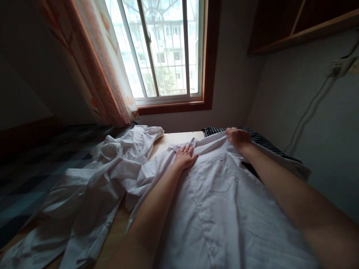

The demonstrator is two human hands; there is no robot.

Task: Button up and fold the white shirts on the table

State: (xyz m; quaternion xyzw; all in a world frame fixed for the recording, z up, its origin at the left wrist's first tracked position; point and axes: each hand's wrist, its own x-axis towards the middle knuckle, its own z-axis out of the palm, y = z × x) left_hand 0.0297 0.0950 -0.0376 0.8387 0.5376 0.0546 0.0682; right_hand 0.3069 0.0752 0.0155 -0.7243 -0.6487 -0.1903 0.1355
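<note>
A white button-up shirt (213,209) lies front side up before me, its collar toward the window and a chest pocket on the right half. My left hand (185,157) rests flat on it just below the collar, fingers stretched out. At the shirt's right shoulder, my right hand (238,138) has its fingers closed on the cloth. The right sleeve runs off beyond my right forearm, partly hidden by it. To the left is a second heap of white cloth (112,168), crumpled, which looks like another shirt.
Under the shirts is a pale wooden table (172,139). A black-and-white striped cloth (263,140) lies at the back right. Dark checked bedding (33,164) is on the left. Beyond are a curtain (92,67), a window (165,52) and a cable (308,106) on the right wall.
</note>
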